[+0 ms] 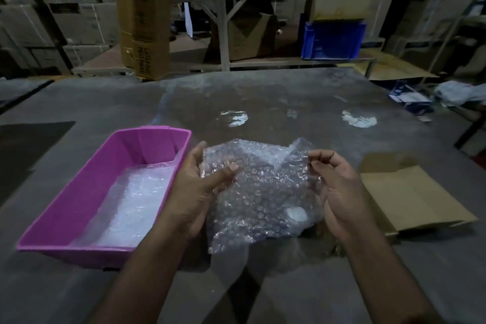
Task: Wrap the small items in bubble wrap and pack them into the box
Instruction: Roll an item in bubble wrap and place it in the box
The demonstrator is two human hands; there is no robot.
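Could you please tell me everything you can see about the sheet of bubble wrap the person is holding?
The bubble wrap is a clear, crinkled sheet covered in small air pockets, held between both hands over the grey table. The left hand grips its left edge, thumb on top; the right hand pinches its upper right corner, which folds over. A small pale round item shows through near its lower right.

bubble wrap sheet (260, 192) held between left hand (200, 187) and right hand (339, 189), above table (79, 102) | bin (79, 208) just left of the grip, more wrap (131, 205) in it | flat cardboard (410, 197) right of the grip | two discs (234, 118) (359, 118) on the table behind the grip
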